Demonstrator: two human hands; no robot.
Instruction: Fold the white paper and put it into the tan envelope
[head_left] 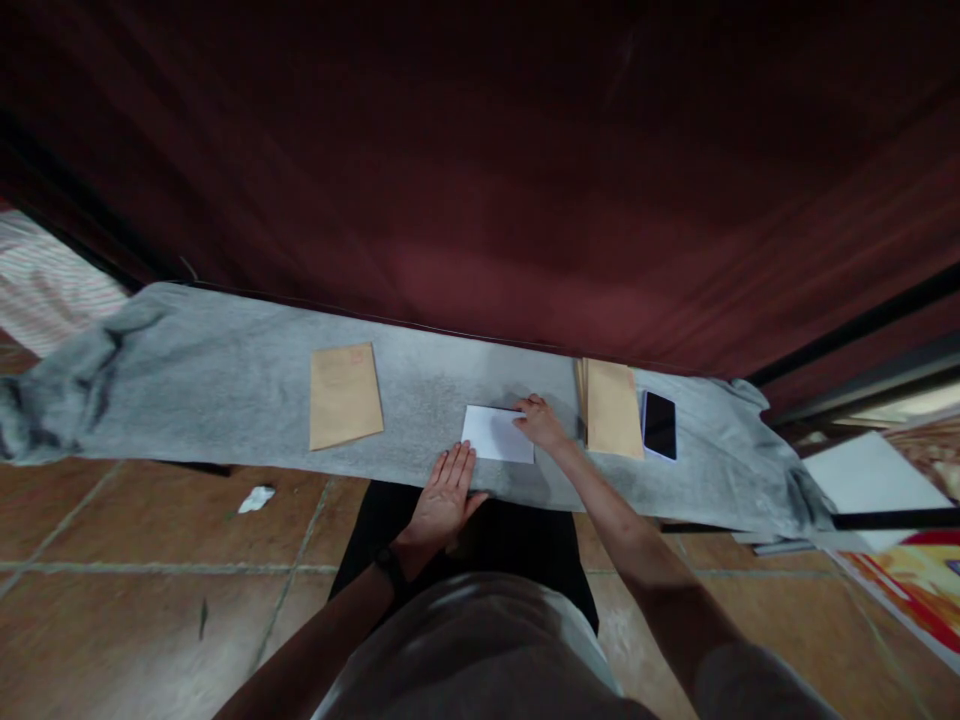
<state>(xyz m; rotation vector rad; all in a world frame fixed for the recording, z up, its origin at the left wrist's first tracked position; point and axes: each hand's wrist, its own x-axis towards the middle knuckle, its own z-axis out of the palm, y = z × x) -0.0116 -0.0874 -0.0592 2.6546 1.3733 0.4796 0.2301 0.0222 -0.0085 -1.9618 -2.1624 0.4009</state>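
A small white sheet of paper lies on the grey cloth in front of me. My left hand is open, fingers stretched out, with the fingertips at the sheet's left lower corner. At the sheet's upper right, my right hand has its fingers bent and closed on the edge of the paper. To the left lies a single brown envelope with a faint reddish mark near its top. A stack of brown envelopes lies to the right of my right hand.
A phone with a dark screen sits beside the stack. Grey cloth covers the narrow bench. Dark red fabric rises along its far edge. A scrap of white paper is on the tiled floor, and a white board stands at the right.
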